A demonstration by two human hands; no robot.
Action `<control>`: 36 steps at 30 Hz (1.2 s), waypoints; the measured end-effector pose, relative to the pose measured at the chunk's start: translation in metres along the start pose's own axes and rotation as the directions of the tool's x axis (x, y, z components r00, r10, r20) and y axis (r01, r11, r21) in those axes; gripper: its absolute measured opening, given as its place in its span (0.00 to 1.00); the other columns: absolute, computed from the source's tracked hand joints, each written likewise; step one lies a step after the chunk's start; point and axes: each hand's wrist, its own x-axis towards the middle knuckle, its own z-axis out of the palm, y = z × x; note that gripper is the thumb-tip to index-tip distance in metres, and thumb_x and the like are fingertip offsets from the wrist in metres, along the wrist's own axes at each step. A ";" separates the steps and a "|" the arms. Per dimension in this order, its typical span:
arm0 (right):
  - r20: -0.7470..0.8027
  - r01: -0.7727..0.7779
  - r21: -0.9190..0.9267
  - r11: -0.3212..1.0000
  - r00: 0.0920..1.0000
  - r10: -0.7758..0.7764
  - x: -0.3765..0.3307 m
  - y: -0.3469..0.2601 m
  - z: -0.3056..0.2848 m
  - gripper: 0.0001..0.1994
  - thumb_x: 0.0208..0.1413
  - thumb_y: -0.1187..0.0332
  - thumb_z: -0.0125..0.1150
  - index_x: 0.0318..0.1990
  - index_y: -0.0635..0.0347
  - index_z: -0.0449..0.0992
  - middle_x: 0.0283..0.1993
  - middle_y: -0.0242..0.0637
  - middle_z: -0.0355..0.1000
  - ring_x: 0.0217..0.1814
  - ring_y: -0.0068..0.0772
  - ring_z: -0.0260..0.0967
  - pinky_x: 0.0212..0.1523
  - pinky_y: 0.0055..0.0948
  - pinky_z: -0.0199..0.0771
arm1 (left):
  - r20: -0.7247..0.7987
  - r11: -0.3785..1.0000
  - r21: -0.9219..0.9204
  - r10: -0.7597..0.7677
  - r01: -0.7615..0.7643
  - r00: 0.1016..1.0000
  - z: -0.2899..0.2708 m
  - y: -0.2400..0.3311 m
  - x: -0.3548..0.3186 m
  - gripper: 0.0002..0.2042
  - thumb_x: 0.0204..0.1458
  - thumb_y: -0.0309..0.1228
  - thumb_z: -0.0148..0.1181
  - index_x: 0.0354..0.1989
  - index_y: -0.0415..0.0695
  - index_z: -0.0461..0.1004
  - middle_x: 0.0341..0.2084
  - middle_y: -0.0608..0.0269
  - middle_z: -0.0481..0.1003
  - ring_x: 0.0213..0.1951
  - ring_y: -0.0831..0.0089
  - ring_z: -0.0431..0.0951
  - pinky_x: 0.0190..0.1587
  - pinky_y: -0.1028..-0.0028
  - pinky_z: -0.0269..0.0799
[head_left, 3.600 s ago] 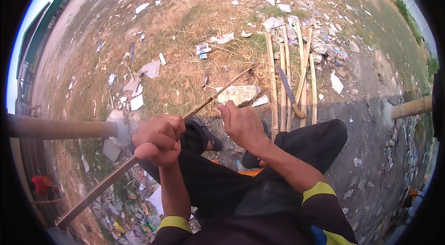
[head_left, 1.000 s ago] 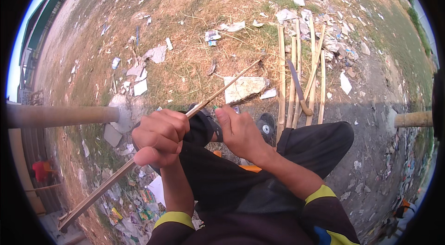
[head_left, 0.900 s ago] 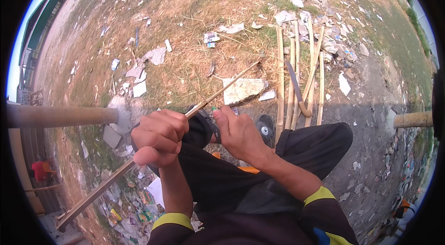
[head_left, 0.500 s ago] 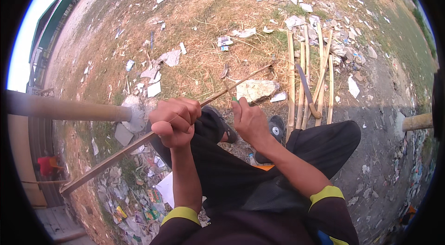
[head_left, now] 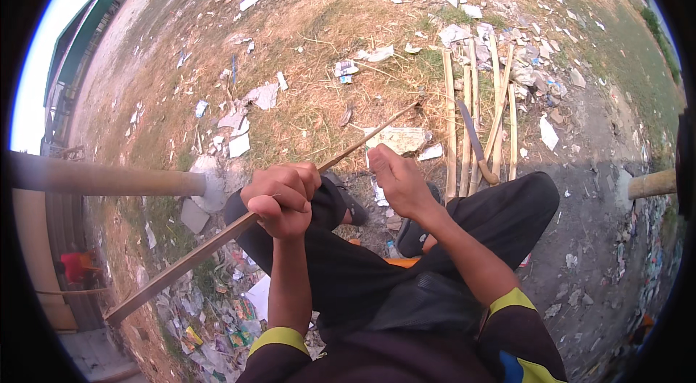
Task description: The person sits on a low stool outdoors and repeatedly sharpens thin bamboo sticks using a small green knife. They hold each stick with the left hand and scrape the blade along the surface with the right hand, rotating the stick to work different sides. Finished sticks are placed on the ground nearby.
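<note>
Strip (head_left: 181,267) in tightly closed left hand (head_left: 283,198), right hand (head_left: 399,180) curled near it.

no legible text, print on packet (head_left: 346,68) too small

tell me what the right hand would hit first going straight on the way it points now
Probably the stick in the left hand: its thinner far part crosses just ahead of the right hand. Depth is unclear from this view, so the hand might pass over or under it.
</note>
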 end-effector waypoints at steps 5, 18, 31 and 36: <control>0.029 0.064 -0.133 0.989 0.998 -0.061 0.013 0.009 0.023 0.22 0.65 0.52 0.39 0.34 0.65 0.70 0.23 0.56 0.68 0.30 0.62 0.67 0.32 0.51 0.63 | -0.229 0.988 0.019 -0.147 0.156 0.962 -0.008 0.011 -0.008 0.27 0.66 0.45 0.30 0.13 0.45 0.56 0.07 0.68 0.51 0.10 0.76 0.46 0.19 0.71 0.47; -0.008 0.203 -0.278 0.939 0.977 -0.214 -0.003 0.018 0.016 0.21 0.64 0.55 0.41 0.29 0.65 0.69 0.18 0.58 0.68 0.24 0.63 0.68 0.26 0.53 0.67 | -0.425 0.980 0.061 -0.146 0.189 0.893 0.027 0.024 -0.033 0.27 0.66 0.39 0.35 0.11 0.43 0.54 0.06 0.67 0.52 0.10 0.77 0.46 0.19 0.71 0.50; -0.006 0.229 -0.170 0.958 0.972 -0.233 -0.016 0.023 -0.006 0.22 0.65 0.54 0.40 0.31 0.63 0.72 0.21 0.57 0.69 0.28 0.62 0.69 0.29 0.53 0.68 | -0.313 0.986 0.067 -0.127 0.155 0.941 0.046 0.011 -0.015 0.26 0.64 0.35 0.39 0.10 0.41 0.55 0.05 0.65 0.54 0.09 0.76 0.50 0.18 0.71 0.52; -0.030 0.098 -0.327 0.940 0.993 -0.114 0.007 0.054 -0.020 0.22 0.65 0.55 0.39 0.29 0.65 0.72 0.20 0.57 0.69 0.26 0.62 0.69 0.28 0.53 0.68 | -0.187 0.983 0.092 -0.139 0.158 0.973 0.042 0.009 0.001 0.26 0.64 0.36 0.39 0.10 0.41 0.55 0.04 0.65 0.54 0.09 0.75 0.50 0.17 0.70 0.52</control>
